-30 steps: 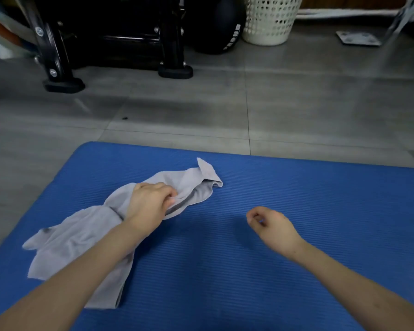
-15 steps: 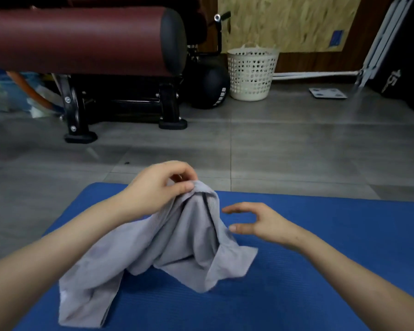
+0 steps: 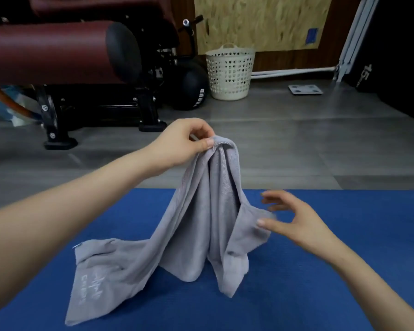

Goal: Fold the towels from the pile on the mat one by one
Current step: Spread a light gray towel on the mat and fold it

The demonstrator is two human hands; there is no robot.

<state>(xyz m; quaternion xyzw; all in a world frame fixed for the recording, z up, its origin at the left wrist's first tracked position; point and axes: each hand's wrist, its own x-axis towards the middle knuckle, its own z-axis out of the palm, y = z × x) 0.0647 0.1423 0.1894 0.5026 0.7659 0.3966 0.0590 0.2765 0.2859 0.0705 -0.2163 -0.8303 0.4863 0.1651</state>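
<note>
Mid-frame, the left grip (image 3: 189,142) is pinching the grey towel (image 3: 201,223) by its peak, letting it hang to the blue mat (image 3: 344,271). The right grip (image 3: 289,218), fingers spread, is hovering beside a corner, probably to seize it.

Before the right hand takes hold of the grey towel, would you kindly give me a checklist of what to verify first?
1. Left hand pinches the top of the grey towel: ok.
2. Towel lifted wholly off the blue mat: not ok, its lower end lies on the mat.
3. Towel spread flat: not ok, it hangs bunched in folds.
4. Right hand open and beside the right flap: ok.
5. Right hand touching the flap: cannot tell, blurred.
6. More towels waiting in a pile: cannot tell, none in view.
</note>
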